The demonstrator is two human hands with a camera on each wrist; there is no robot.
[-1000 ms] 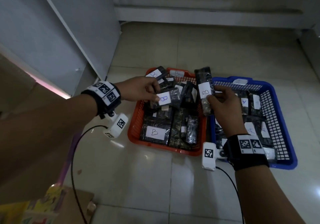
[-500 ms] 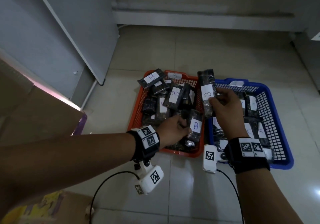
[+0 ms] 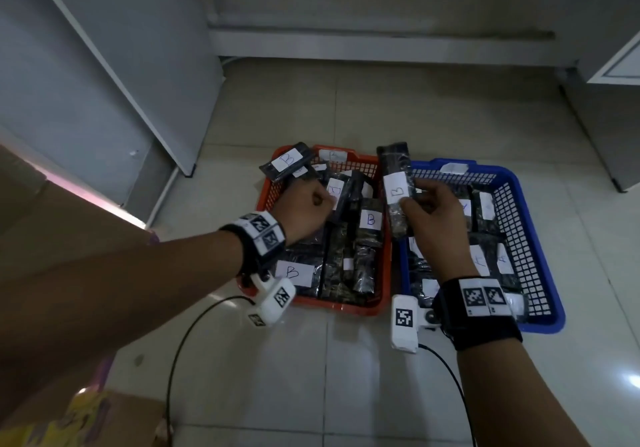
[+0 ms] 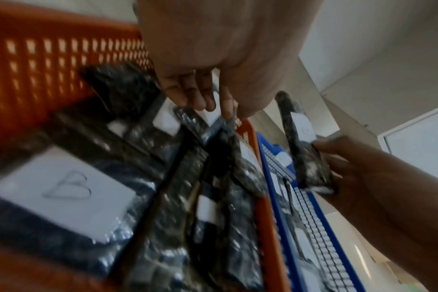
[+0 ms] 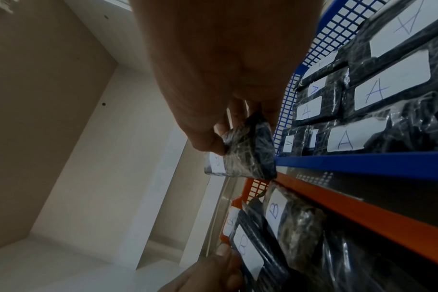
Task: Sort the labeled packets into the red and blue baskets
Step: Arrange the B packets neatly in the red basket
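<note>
The red basket (image 3: 346,308) on the left holds several black packets with white B labels. To its right, the blue basket (image 3: 540,323) holds several A packets (image 5: 390,89). My right hand (image 3: 412,201) pinches a B packet (image 3: 394,166) upright, above the gap between the two baskets. That packet (image 5: 248,158) also shows in the right wrist view. My left hand (image 3: 327,201) is over the middle of the red basket. There its thumb and fingers (image 4: 225,110) pinch the edge of another B packet (image 3: 341,192) that stands among the others.
Both baskets sit on a pale tiled floor (image 3: 346,377). A white cabinet panel (image 3: 121,83) stands at the left and another cabinet (image 3: 620,66) at the far right. A cardboard box (image 3: 86,419) lies near the bottom left. Black wrist cables (image 3: 180,349) trail over the floor.
My left hand has moved from the red basket's front edge to its middle and has taken hold of a B packet. My right hand still holds its B packet in the same place.
</note>
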